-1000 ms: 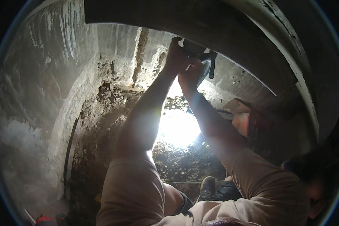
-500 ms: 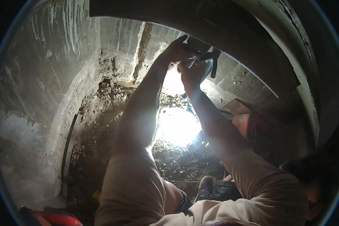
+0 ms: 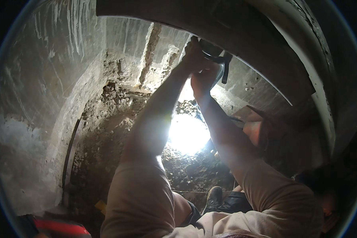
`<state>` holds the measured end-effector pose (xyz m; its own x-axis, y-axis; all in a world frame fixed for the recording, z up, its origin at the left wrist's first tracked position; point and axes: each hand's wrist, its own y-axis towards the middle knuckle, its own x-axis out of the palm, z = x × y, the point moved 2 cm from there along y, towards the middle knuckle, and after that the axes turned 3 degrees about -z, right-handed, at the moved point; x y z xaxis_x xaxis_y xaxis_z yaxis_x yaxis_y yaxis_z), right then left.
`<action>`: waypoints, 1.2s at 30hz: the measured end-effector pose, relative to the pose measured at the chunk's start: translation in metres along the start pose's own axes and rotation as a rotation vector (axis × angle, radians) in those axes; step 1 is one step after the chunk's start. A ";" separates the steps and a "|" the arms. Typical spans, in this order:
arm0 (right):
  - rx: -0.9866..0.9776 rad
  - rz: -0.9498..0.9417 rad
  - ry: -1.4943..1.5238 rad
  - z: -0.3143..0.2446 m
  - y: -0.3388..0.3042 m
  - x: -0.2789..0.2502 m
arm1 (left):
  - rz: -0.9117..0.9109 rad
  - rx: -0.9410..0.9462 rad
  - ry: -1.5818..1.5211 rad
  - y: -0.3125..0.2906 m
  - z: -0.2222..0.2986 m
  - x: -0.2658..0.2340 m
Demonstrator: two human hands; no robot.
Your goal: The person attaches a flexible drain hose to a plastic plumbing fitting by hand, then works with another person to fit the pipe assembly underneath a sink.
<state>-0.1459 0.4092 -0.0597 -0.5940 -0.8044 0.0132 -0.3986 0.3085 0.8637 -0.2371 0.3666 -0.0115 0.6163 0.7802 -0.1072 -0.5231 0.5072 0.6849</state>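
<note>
Black tool (image 3: 225,71) is apparently steadied near the panel (image 3: 242,35) by left hand (image 3: 194,58) and right hand (image 3: 204,79); fingers' (image 3: 194,41) grip can't be told.

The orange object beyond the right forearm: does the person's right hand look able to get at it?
Probably yes: nothing visible blocks the way to the orange object, just right of the forearm, though the right hand is raised near the dark tube.

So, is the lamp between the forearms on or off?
On: the lamp shows as a white glare, with the nearby rubble lit up.
</note>
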 end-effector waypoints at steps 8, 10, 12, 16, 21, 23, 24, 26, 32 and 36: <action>0.025 0.147 -0.520 -0.005 0.003 -0.032 | 0.150 -0.067 0.357 -0.018 0.044 0.014; 0.126 0.104 -0.574 -0.020 -0.013 0.007 | -0.161 -0.146 -0.233 -0.024 0.013 -0.016; 0.277 0.066 -0.726 -0.030 -0.019 0.020 | -0.283 -0.196 -0.498 -0.031 0.008 -0.031; -0.038 0.074 -0.746 -0.003 -0.008 -0.015 | -0.038 -0.102 -0.049 -0.020 0.017 0.001; 0.369 0.080 0.795 -0.028 -0.023 0.034 | 0.317 -0.135 0.320 -0.058 0.049 -0.002; 0.171 0.249 0.038 0.022 -0.007 -0.053 | 0.340 -0.115 0.481 -0.037 0.095 0.041; 0.189 0.245 0.052 0.019 -0.009 -0.039 | 0.344 -0.131 0.498 -0.038 0.082 0.035; 0.255 0.186 0.473 0.005 -0.014 -0.001 | 0.232 -0.063 0.480 -0.038 0.040 0.014; 0.295 0.058 -0.410 -0.041 -0.018 0.041 | 0.028 0.553 0.766 -0.033 -0.030 -0.045; 0.141 0.225 -0.748 -0.012 0.000 -0.030 | -0.013 -0.210 0.164 -0.026 0.054 -0.003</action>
<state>-0.1197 0.4268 -0.0538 -0.9628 -0.1755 -0.2056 -0.2682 0.5248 0.8079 -0.1931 0.3314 0.0097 0.5293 0.8132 -0.2421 -0.6366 0.5692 0.5203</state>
